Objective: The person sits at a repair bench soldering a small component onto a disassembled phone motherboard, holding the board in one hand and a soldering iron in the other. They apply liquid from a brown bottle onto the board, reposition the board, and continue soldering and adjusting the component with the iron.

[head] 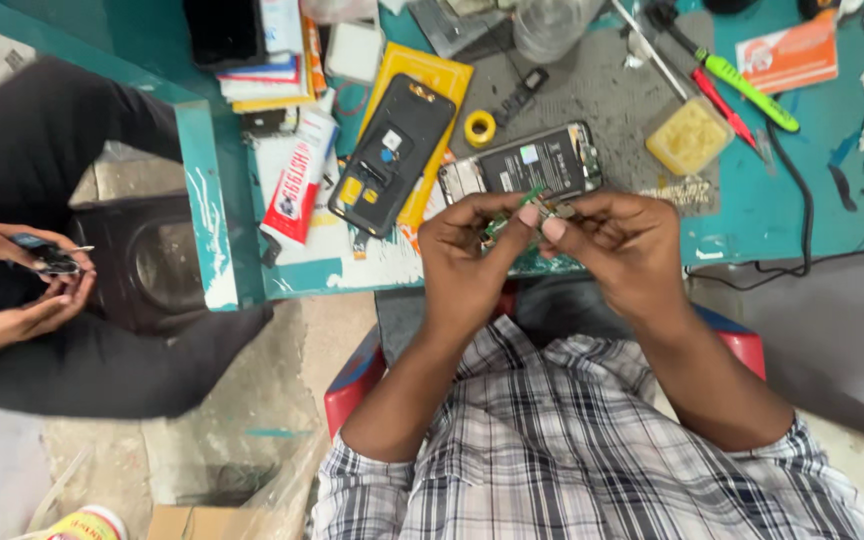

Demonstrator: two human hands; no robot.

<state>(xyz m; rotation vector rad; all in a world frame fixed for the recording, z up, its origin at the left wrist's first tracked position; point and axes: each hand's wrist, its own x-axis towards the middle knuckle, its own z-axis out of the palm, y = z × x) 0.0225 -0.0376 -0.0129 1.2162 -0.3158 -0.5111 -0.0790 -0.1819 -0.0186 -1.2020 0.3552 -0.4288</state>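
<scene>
At the middle of the frame, the left hand (467,250) and right hand (624,245) pinch a small green circuit board (520,206) above the table (752,200) edge; loosened fingers might drop it.

Small green circuit board (522,207), narrow strip shape with a silvery metal part at its right end, held up in the air between the fingertips of both hands, tilted with the left end lower. It sits just above the near edge of the table, in front of an opened phone (522,163) lying flat, back cover off, dark insides showing.
</scene>
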